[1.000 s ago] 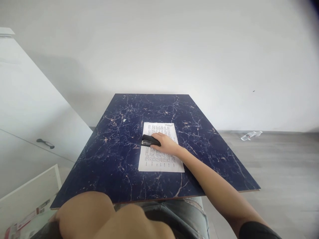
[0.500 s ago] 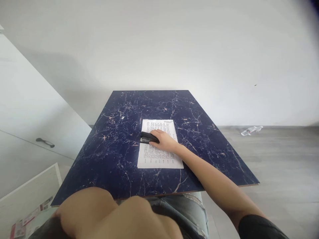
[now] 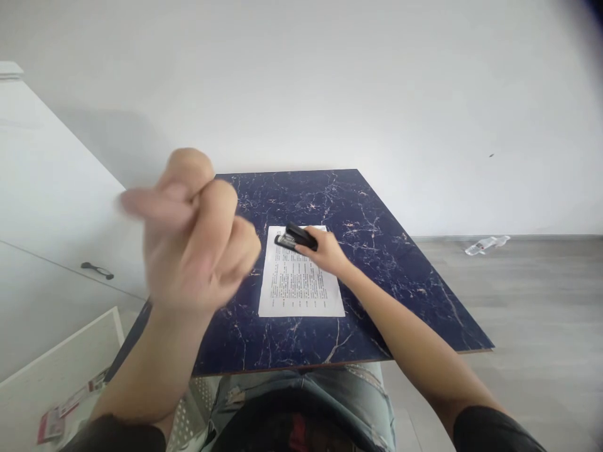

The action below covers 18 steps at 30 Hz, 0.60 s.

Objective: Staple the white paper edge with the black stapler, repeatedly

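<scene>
My right hand (image 3: 325,248) is wrapped around the back end of a black stapler (image 3: 301,238). The stapler lies over the upper part of a printed sheet of paper (image 3: 301,307), its front pointing left and its jaws parted. Whether it rests on the sheet or hovers just above, I cannot tell. Close to the camera, my left hand (image 3: 198,232) is raised as a closed fist, slightly blurred, with the thumb lying across the curled fingers. Nothing shows in it.
The sheet lies on a dark blue marbled table (image 3: 377,282) against a white wall. To the left stands a white cabinet with a black handle (image 3: 97,270). Crumpled clear plastic (image 3: 487,245) lies on the grey floor at the right.
My left hand has come up from low in front of my body to near the camera. My right hand has moved the stapler up the sheet and slightly right, turning it.
</scene>
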Each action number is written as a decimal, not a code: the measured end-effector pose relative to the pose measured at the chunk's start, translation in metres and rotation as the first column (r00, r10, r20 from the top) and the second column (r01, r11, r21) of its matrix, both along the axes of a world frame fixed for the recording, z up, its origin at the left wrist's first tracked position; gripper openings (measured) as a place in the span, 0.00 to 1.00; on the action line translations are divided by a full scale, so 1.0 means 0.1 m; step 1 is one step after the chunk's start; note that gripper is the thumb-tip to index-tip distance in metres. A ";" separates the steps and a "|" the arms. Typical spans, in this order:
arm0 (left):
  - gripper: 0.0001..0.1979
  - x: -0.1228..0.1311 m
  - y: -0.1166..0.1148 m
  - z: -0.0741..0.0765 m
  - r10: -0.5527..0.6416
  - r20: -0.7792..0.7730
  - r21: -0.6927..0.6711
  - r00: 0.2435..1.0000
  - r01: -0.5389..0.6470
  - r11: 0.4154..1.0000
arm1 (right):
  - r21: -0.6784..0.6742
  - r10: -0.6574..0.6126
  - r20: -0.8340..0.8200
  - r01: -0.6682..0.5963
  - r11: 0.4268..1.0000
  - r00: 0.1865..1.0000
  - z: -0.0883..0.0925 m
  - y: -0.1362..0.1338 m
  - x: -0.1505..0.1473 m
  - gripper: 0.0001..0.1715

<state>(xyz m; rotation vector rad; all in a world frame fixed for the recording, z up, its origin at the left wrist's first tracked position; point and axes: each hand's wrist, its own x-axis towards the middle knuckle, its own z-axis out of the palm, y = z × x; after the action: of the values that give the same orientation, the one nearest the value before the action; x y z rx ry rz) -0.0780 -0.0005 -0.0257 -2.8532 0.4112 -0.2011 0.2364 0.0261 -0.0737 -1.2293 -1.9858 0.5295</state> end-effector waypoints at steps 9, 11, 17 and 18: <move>0.13 0.82 0.93 -0.27 0.981 0.079 -0.992 0.180 -0.083 0.095 | -0.078 -0.385 0.208 0.407 0.910 0.899 0.12 0.46 1.19 0.11; 0.11 0.82 0.98 -0.57 0.977 0.074 -0.942 0.198 -0.308 0.134 | -0.096 -0.398 0.278 0.438 0.894 0.874 0.05 0.49 1.30 0.10; 0.21 0.90 0.94 -0.89 0.979 0.167 -0.605 0.117 -0.772 0.195 | -0.079 -0.373 0.380 0.431 0.899 0.846 -0.12 0.49 1.43 0.10; 0.23 0.92 0.91 -0.91 0.985 0.148 -0.580 0.086 -0.800 0.157 | -0.067 -0.359 0.394 0.417 0.907 0.846 -0.14 0.49 1.43 0.10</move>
<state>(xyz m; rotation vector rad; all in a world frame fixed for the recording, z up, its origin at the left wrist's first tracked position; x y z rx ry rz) 0.0140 0.0909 -0.1167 -2.4998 -1.7517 -0.7897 0.3797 0.0753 -0.0876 -1.8945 -1.9379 0.2523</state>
